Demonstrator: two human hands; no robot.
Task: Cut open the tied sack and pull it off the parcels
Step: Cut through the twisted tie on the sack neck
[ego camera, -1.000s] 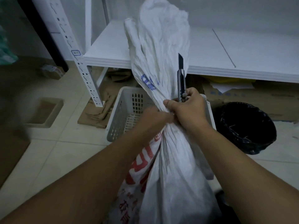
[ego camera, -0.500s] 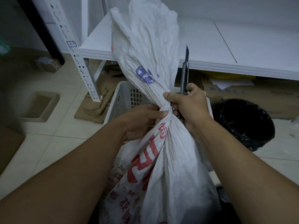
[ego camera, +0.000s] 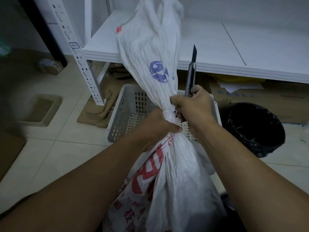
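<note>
Behind the sack's neck sits a grey perforated plastic basket [ego camera: 127, 118], with a black-lined bin [ego camera: 255, 129] to its right and a white shelf [ego camera: 209, 47] beyond; flattened cardboard [ego camera: 100, 113] lies on the tiled floor. The woven white sack [ego camera: 167, 181] (crinkled, printed in red and blue) stands upright between your forearms. Your left hand [ego camera: 157, 128] is wrapped tight just under the tied neck; your right hand [ego camera: 194, 108] grips the neck together with a utility knife [ego camera: 191, 71], blade pointing up.
</note>
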